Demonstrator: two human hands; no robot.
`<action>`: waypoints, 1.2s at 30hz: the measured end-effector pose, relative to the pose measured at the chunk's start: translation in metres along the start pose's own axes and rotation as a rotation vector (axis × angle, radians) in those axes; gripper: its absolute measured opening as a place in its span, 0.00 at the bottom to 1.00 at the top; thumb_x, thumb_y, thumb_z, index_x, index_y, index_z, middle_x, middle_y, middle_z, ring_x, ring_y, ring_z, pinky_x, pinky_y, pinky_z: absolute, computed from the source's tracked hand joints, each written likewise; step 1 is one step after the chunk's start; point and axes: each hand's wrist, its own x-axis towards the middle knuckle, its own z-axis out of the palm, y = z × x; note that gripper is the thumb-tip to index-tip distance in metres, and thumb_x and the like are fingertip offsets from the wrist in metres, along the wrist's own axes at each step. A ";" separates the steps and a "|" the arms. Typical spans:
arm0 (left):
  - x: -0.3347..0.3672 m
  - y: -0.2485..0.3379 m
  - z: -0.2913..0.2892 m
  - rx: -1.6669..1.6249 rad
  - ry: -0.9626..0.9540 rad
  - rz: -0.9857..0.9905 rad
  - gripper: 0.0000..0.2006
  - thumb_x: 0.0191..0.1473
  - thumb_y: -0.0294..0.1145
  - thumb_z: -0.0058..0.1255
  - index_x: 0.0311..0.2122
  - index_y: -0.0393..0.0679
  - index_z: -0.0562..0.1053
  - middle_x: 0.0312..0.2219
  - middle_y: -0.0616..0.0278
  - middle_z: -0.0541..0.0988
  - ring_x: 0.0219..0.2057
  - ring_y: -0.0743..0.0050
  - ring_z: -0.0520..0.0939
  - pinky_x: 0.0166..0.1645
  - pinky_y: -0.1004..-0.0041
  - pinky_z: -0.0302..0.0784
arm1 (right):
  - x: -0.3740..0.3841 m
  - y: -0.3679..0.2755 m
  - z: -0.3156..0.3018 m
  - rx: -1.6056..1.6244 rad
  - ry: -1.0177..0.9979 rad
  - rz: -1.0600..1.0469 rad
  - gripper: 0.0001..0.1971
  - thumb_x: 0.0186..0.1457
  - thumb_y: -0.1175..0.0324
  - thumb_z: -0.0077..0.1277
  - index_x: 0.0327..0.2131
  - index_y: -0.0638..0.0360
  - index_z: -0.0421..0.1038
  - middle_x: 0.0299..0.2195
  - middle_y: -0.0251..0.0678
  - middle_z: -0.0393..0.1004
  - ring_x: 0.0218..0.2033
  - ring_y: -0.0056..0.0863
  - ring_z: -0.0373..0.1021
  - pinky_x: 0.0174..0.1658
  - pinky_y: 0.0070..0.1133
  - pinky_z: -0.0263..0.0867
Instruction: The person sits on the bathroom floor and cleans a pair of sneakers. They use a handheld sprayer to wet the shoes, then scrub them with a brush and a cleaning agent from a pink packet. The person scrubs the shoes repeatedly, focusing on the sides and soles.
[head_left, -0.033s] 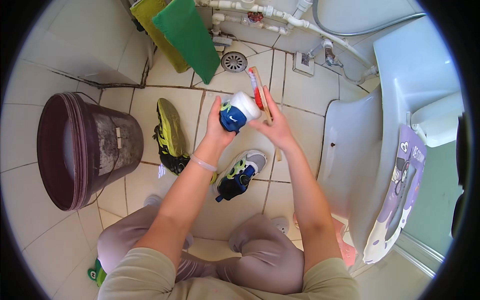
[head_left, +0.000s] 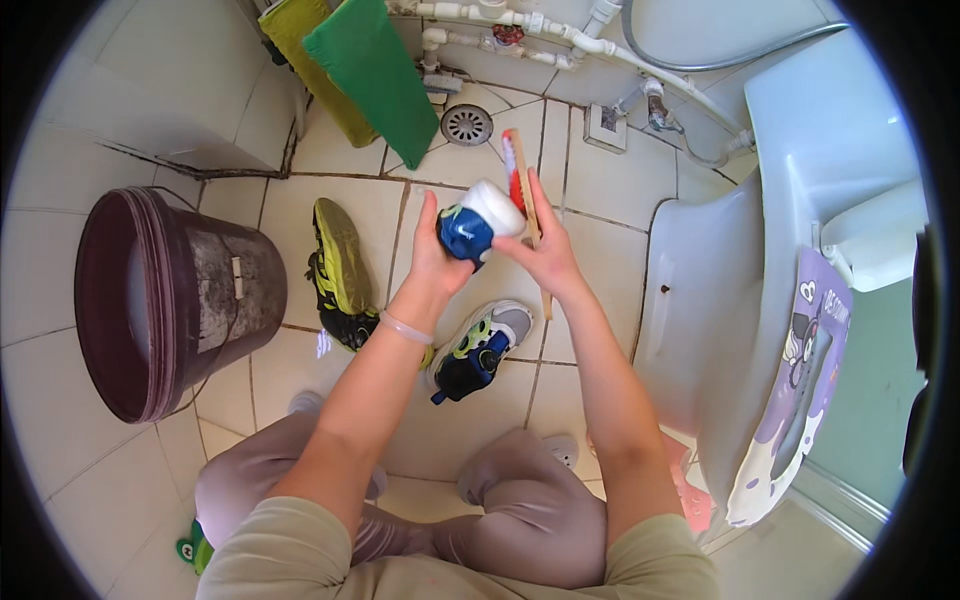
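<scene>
My left hand [head_left: 437, 250] is closed around a blue sneaker [head_left: 464, 232], whose rounded white sole edge faces right and up. In my right hand [head_left: 548, 245] is a long wooden-handled scrub brush [head_left: 527, 188] with red and white bristles. Its bristle side faces the sneaker's white end, close against it; whether they touch I cannot tell. Below my hands, a second sneaker [head_left: 482, 350] in grey, blue and lime lies on the floor. Left of my left forearm is a black and yellow-green shoe [head_left: 341, 262], partly hidden by my wrist.
A dirty maroon bucket [head_left: 215, 290] stands at the left. A floor drain [head_left: 467, 125] lies ahead, beside green and olive boards [head_left: 372, 82]. White pipes [head_left: 560, 30] run along the far wall. A white toilet [head_left: 715, 270] fills the right side, with a purple patterned seat cover [head_left: 797, 350].
The brush has shifted slightly in my right hand's grip, its bristle end a little to the right and its handle end to the left. The sneaker has barely turned.
</scene>
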 end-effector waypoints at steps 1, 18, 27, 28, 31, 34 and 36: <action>-0.003 -0.002 0.009 -0.016 -0.044 -0.007 0.26 0.56 0.51 0.35 0.48 0.38 0.65 0.42 0.59 0.73 0.45 0.65 0.73 0.52 0.65 0.65 | 0.001 0.004 0.004 -0.002 0.030 -0.097 0.42 0.44 0.65 0.58 0.60 0.57 0.45 0.55 0.36 0.59 0.52 0.24 0.58 0.53 0.20 0.55; 0.024 -0.029 -0.020 0.387 0.276 0.659 0.20 0.57 0.47 0.40 0.46 0.43 0.65 0.38 0.63 0.73 0.39 0.75 0.74 0.43 0.73 0.70 | 0.018 -0.033 0.058 -0.632 0.066 0.108 0.25 0.55 0.70 0.42 0.57 0.44 0.54 0.27 0.50 0.71 0.26 0.45 0.70 0.31 0.31 0.66; 0.025 -0.004 -0.033 0.452 0.279 0.558 0.18 0.58 0.44 0.39 0.47 0.43 0.64 0.39 0.65 0.71 0.37 0.78 0.73 0.40 0.75 0.70 | 0.003 -0.021 0.071 -0.441 0.078 -0.074 0.26 0.55 0.67 0.42 0.58 0.44 0.51 0.20 0.48 0.70 0.21 0.47 0.68 0.28 0.33 0.65; 0.025 0.003 -0.033 0.438 0.251 0.525 0.18 0.57 0.43 0.40 0.46 0.41 0.66 0.38 0.65 0.72 0.36 0.79 0.73 0.40 0.76 0.69 | -0.015 -0.019 0.078 -0.419 0.093 -0.195 0.25 0.55 0.67 0.42 0.58 0.44 0.51 0.20 0.48 0.70 0.21 0.46 0.68 0.28 0.33 0.64; 0.025 -0.002 -0.025 0.493 0.255 0.574 0.15 0.56 0.40 0.43 0.40 0.39 0.69 0.32 0.66 0.73 0.32 0.82 0.72 0.37 0.78 0.68 | -0.017 -0.025 0.066 -0.442 0.044 0.035 0.24 0.56 0.67 0.40 0.57 0.45 0.53 0.25 0.51 0.71 0.24 0.47 0.69 0.31 0.32 0.64; 0.009 -0.016 -0.014 0.804 0.185 0.702 0.14 0.54 0.37 0.47 0.40 0.37 0.69 0.31 0.67 0.73 0.32 0.80 0.72 0.37 0.77 0.67 | 0.017 -0.038 0.040 -0.425 0.059 0.330 0.23 0.57 0.67 0.39 0.57 0.42 0.54 0.32 0.51 0.72 0.30 0.48 0.71 0.33 0.28 0.65; 0.009 -0.006 -0.023 0.940 0.141 0.689 0.12 0.53 0.35 0.49 0.37 0.36 0.71 0.30 0.65 0.74 0.32 0.79 0.72 0.37 0.76 0.68 | 0.003 -0.050 0.027 -0.379 0.074 0.168 0.23 0.57 0.67 0.39 0.57 0.42 0.54 0.32 0.51 0.72 0.31 0.48 0.71 0.34 0.29 0.65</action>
